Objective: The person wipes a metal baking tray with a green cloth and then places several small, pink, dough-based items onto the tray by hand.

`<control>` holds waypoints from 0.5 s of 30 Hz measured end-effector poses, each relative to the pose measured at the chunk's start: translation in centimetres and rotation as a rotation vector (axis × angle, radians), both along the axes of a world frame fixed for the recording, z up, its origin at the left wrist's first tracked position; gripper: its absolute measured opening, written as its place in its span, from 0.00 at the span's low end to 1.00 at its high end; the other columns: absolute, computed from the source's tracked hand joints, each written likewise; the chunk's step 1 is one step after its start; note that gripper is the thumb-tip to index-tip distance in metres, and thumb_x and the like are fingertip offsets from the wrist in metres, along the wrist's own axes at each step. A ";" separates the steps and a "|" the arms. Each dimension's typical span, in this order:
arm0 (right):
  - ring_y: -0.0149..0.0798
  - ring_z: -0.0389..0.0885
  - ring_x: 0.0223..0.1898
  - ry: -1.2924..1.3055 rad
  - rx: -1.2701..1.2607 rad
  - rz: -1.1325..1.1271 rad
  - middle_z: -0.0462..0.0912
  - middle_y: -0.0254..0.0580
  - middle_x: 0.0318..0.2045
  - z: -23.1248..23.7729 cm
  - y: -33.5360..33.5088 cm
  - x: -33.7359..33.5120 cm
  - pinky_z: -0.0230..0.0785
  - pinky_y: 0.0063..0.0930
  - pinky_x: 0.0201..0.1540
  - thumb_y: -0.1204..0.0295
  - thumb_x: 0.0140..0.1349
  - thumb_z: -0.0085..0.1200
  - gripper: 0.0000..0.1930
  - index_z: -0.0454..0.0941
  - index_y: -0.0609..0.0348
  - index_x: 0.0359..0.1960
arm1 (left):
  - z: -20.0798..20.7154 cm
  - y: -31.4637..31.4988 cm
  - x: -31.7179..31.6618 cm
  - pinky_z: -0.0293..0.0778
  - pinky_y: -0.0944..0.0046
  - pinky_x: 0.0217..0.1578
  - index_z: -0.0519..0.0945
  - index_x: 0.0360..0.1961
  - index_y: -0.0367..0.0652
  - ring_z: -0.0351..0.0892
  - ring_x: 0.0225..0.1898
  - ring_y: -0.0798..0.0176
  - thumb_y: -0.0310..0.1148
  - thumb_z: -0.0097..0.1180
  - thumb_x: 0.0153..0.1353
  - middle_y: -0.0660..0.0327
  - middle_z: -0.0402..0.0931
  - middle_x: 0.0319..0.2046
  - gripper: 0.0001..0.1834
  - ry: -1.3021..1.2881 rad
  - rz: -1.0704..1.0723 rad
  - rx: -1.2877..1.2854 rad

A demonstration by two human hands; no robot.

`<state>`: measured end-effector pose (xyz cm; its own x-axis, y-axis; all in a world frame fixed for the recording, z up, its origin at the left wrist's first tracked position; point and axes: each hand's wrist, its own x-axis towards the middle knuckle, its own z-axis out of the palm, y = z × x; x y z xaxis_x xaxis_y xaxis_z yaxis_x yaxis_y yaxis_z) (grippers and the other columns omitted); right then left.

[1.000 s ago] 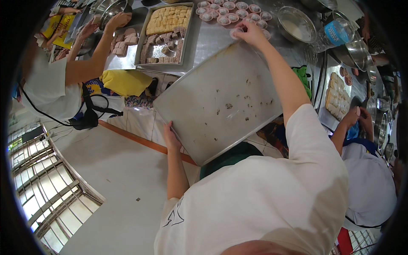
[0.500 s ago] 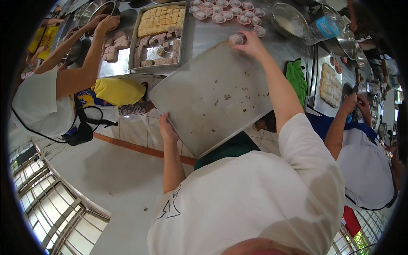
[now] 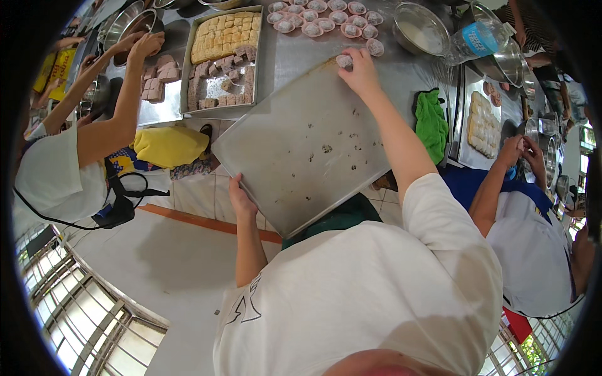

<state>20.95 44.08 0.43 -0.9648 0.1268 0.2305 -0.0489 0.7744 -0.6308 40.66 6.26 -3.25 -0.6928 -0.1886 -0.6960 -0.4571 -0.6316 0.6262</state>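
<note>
A large grey metal baking tray (image 3: 282, 150) slants across the space before me, with scattered dark crumbs on its surface. My left hand (image 3: 243, 199) is closed on the tray's near left edge, thumb on top. At the tray's far corner, my right hand (image 3: 360, 74) pinches a small powder-coated ball (image 3: 344, 61) between its fingers. Whether these fingers also touch the tray, I cannot tell. Just beyond, another powdered ball (image 3: 374, 47) stands nearest to my right hand, beside several more balls in pink paper cups (image 3: 315, 27).
To the left lies a deep tray (image 3: 258, 81) of cut yellow and brown cake squares. A bowl of white powder (image 3: 421, 30), a water bottle (image 3: 475, 42) and a green cloth (image 3: 431, 119) are on the right. Co-workers' arms (image 3: 119, 119) work at both sides.
The view has shifted slightly, so the table things sit a little further left. My right hand still pinches the ball at the tray's far corner; my left hand keeps the same edge.
</note>
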 end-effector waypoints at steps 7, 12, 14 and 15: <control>0.54 0.73 0.47 0.145 0.062 -0.083 0.71 0.52 0.44 2.4 2.8 0.6 0.70 0.41 0.48 0.64 0.44 0.67 0.27 0.71 0.57 0.47 | 0.8 0.9 0.3 0.67 0.55 0.55 0.66 0.56 0.41 0.70 0.54 0.54 0.37 0.45 0.61 0.54 0.70 0.51 0.23 0.028 0.028 -0.084; 0.56 0.71 0.49 0.165 0.206 -0.294 0.72 0.57 0.46 1.7 5.9 -1.5 0.69 0.42 0.49 0.62 0.42 0.69 0.33 0.66 0.61 0.49 | 1.2 1.2 0.4 0.69 0.56 0.54 0.68 0.54 0.42 0.72 0.52 0.56 0.38 0.46 0.61 0.56 0.73 0.48 0.21 0.062 0.036 -0.131; 0.56 0.72 0.49 0.178 0.191 -0.273 0.73 0.56 0.44 0.4 6.4 -2.7 0.69 0.42 0.49 0.64 0.43 0.68 0.33 0.66 0.61 0.50 | 1.7 1.4 0.3 0.69 0.56 0.53 0.69 0.52 0.41 0.73 0.51 0.56 0.38 0.46 0.61 0.57 0.73 0.48 0.20 0.014 0.029 -0.136; 0.55 0.72 0.48 0.197 0.179 -0.254 0.75 0.55 0.42 -0.2 6.6 -3.1 0.68 0.42 0.50 0.65 0.44 0.68 0.33 0.65 0.61 0.50 | 1.6 1.4 0.3 0.69 0.56 0.53 0.69 0.52 0.41 0.73 0.51 0.56 0.38 0.46 0.61 0.57 0.73 0.48 0.20 0.009 0.026 -0.139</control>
